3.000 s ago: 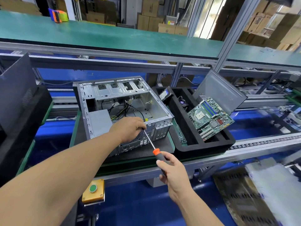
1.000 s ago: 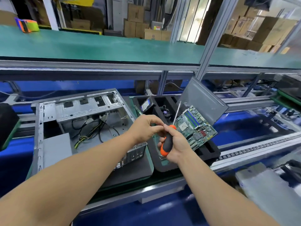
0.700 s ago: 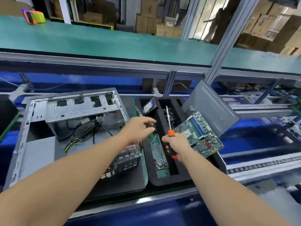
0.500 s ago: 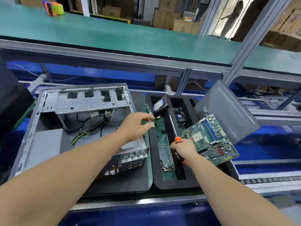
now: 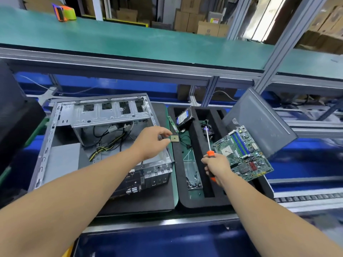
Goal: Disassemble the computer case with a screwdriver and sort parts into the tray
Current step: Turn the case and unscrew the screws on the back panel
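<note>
Open computer case (image 5: 96, 143) lying on its side on a dark mat at the left of the worktop (image 5: 167, 217), cables showing inside. Just beside it on the right, black foam tray (image 5: 179, 175) with long compartments. Grey side panel (image 5: 259, 123) propped tilted at the tray's far right edge. Green motherboard (image 5: 241, 153) resting tilted across the tray's right side. Hard drive (image 5: 183, 117) leaning in a far compartment. Right hand (image 5: 216, 166), grip clenched round the orange handle of a screwdriver (image 5: 209, 145), shaft pointing up and away over the tray. Left hand (image 5: 153, 140) reaching over the case's right edge, fingertips pinching a small square chip (image 5: 174, 138) above the tray's left compartment.
</note>
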